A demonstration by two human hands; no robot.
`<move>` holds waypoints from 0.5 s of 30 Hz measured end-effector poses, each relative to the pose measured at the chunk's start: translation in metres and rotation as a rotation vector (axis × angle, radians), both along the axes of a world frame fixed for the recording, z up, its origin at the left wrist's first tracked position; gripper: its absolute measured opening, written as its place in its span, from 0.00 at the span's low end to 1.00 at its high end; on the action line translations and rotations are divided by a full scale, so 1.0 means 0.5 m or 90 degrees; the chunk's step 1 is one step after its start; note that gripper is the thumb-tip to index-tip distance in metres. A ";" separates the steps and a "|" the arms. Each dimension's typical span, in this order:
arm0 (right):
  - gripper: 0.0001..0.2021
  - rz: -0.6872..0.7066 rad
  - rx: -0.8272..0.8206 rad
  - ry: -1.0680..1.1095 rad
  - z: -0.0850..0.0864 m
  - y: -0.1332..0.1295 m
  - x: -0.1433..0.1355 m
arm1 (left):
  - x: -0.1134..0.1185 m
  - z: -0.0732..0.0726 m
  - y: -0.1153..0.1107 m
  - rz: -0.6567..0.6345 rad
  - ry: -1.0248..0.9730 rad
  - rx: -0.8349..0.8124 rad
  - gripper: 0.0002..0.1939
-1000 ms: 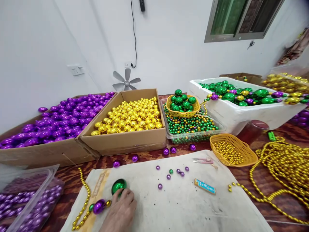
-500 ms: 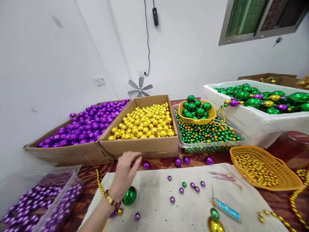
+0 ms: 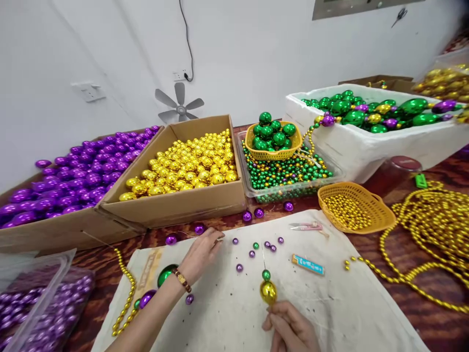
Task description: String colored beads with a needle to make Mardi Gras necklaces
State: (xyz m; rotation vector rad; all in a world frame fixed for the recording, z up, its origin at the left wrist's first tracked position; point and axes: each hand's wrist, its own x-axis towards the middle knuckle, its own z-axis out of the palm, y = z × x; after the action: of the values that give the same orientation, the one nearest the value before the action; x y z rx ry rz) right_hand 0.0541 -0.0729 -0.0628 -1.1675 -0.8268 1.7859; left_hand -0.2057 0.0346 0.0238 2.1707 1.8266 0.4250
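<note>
Over the cloth [image 3: 227, 313], the right hand [image 3: 291, 326] pinches the near end of a gold bead [image 3: 268, 292], a green bead [image 3: 266, 275] just beyond it. The left hand [image 3: 200, 254] is near a purple bead [image 3: 199, 228], its grip unclear.

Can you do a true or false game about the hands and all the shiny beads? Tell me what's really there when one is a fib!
1. The right hand holds a needle with a gold bead and a green bead on it. True.
2. The green bead is nearer the right hand than the gold bead. False: the gold bead is nearer.
3. The left hand is inside the box of gold beads. False: it is in front of that box, over the pale cloth.
4. The left wrist wears a bracelet. True.
5. Pink-handled snips lie in the yellow basket. False: they lie on the pale cloth.
</note>
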 end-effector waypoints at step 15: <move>0.14 0.058 0.064 -0.001 0.022 0.003 0.013 | 0.092 -0.034 -0.018 0.032 -0.152 0.030 0.16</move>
State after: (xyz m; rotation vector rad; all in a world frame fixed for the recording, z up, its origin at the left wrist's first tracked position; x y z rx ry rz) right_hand 0.0607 -0.0716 -0.0519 -1.0825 -0.9731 1.7953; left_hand -0.1596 0.0255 0.0067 2.0070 1.7580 0.7134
